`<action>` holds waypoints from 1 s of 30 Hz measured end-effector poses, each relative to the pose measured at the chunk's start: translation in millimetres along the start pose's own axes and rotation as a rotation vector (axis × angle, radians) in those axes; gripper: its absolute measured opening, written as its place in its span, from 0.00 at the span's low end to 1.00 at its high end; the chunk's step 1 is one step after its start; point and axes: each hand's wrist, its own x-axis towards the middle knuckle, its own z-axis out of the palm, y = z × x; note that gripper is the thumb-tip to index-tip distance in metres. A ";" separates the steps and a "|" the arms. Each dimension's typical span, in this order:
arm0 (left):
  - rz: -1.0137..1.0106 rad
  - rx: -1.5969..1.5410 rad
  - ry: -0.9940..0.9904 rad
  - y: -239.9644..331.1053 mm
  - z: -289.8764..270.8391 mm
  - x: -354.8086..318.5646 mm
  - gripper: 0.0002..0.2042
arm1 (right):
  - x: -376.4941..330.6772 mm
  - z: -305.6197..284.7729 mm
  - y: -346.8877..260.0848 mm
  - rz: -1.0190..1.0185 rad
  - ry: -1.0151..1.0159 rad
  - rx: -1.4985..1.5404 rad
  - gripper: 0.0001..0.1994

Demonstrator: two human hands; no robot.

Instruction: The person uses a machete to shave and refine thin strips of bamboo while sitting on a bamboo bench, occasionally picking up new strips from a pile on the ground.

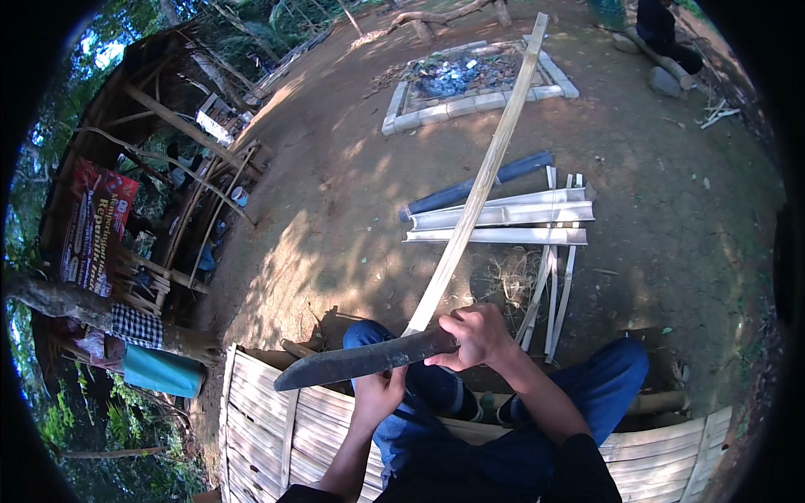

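My right hand point(476, 337) is closed round the handle of a machete with a broad dark blade point(352, 363). The blade lies crosswise over my lap, its tip pointing left. A long, pale split bamboo strip point(482, 189) slants away from me, up and to the right. Its near end disappears behind the blade. My left hand point(379, 398) grips that end just under the blade, thumb upward; the blade hides part of the fingers. Beyond my knees, several split bamboo pieces point(503, 215) lie on the ground, with narrower strips point(547, 293) beneath them.
I sit on a slatted bamboo bench point(260, 419). Further off, a block-edged fire pit point(444, 109) holds ash and debris. A wooden shelter with a red banner point(96, 222) and a teal cloth point(163, 370) stands left. A person in dark clothes point(658, 33) is at far right.
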 end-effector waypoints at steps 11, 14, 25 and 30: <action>-0.117 0.088 -0.078 24.8 -9.0 5.2 0.18 | -6.4 6.2 8.2 0.044 0.046 -0.004 0.30; -0.105 0.112 -0.099 26.8 -13.7 6.9 0.19 | -1.0 -6.3 9.6 0.066 0.019 -0.091 0.31; -0.221 0.114 -0.237 30.5 -10.8 1.6 0.19 | -5.6 -10.6 11.7 0.152 0.046 0.089 0.28; 0.039 0.120 -0.078 15.5 -9.3 2.7 0.18 | 4.4 -19.5 5.4 0.044 -0.003 -0.082 0.31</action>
